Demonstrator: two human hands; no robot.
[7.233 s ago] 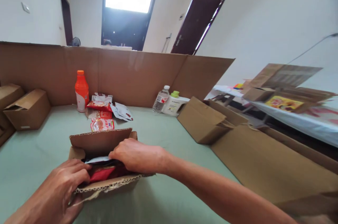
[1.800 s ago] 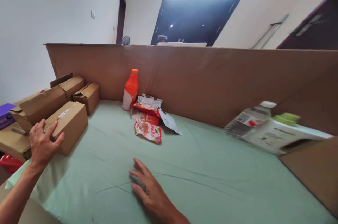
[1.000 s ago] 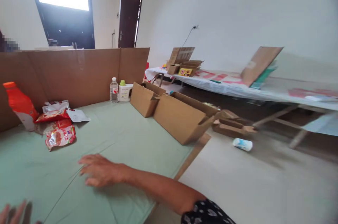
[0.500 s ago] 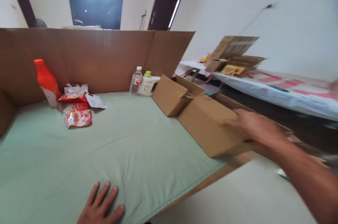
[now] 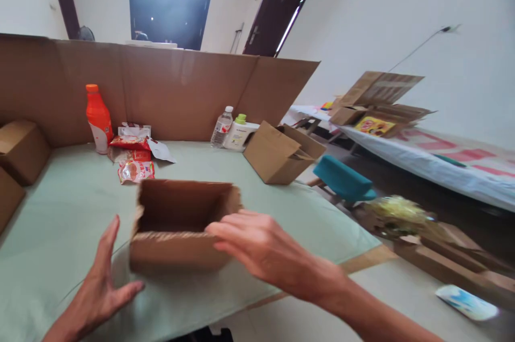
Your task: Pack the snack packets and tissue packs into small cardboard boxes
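An open-topped cardboard box (image 5: pixel 177 252) is in front of me over the green cloth (image 5: pixel 193 162), its inside dark and its rim ragged. My right hand (image 5: pixel 251 237) grips the box's right near corner, fingers over the rim. To the left of the box, my left hand (image 5: pixel 98 283) has its thumb and fingers spread; it looks apart from the cardboard. Beyond the box lie several red and white snack packets (image 5: pixel 137 170), beside an orange bottle (image 5: pixel 98 122).
A clear plastic bottle (image 5: pixel 222 128), a white jug with a green cap (image 5: pixel 240 134) and another cardboard box (image 5: pixel 273 157) stand at the back right. More boxes (image 5: pixel 26 148) are at left. A cardboard wall (image 5: pixel 161 84) closes the far side. A teal stool (image 5: pixel 344 178) stands beyond the right edge.
My right hand has brought the box from the table's right edge to the middle. My left hand has lifted off the cloth and moved left beside the box. The view has turned slightly left.
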